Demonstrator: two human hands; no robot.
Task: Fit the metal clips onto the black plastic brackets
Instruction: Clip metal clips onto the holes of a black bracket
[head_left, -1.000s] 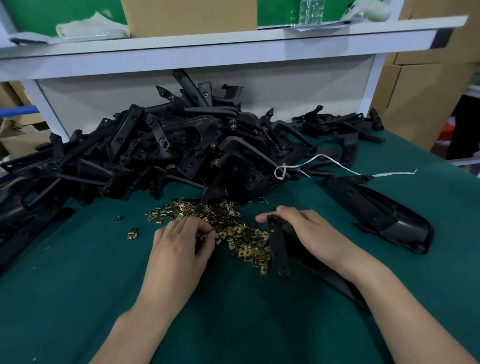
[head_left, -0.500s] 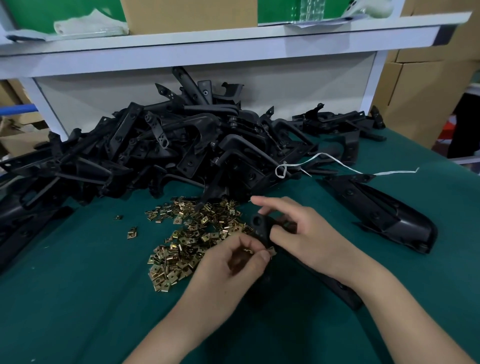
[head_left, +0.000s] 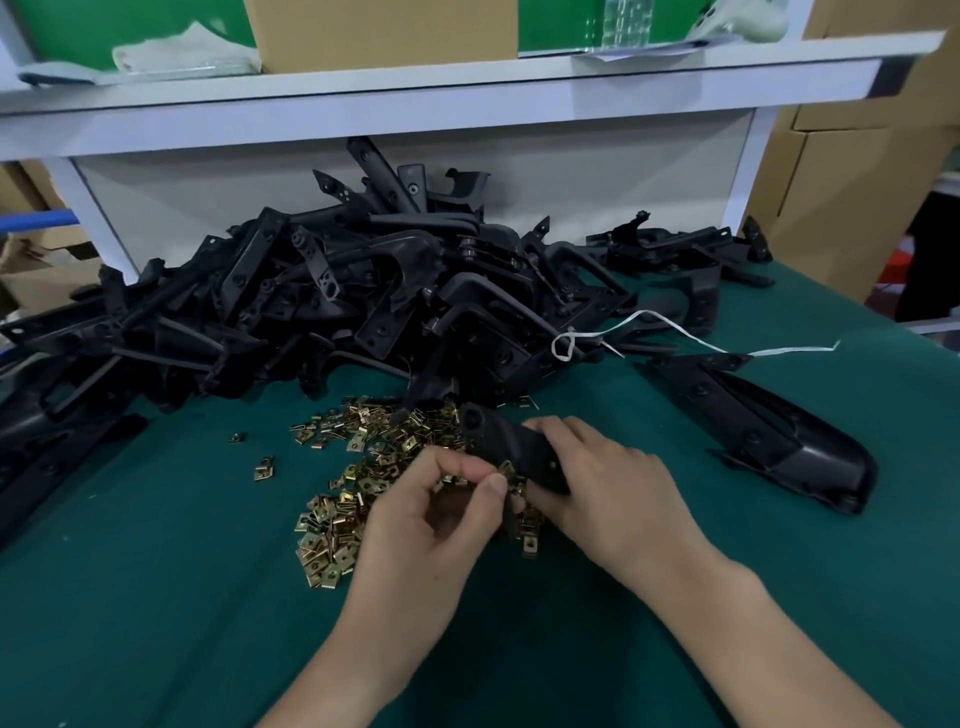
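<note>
left hand (head_left: 436, 519) pinches small brass metal clip (head_left: 508, 472) | right hand (head_left: 613, 499) grips flat black plastic bracket (head_left: 514, 441), mid green table (head_left: 156, 597) | bracket axis far-left to near-right; clip at its near edge

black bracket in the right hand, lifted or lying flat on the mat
Lifted and tilted: the right hand grips the bracket, its far end raised over the clip pile.

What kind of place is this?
Likely a factory assembly bench: a heap of black plastic brackets, loose metal clips on a green mat, and cardboard cartons stacked at the side.
</note>
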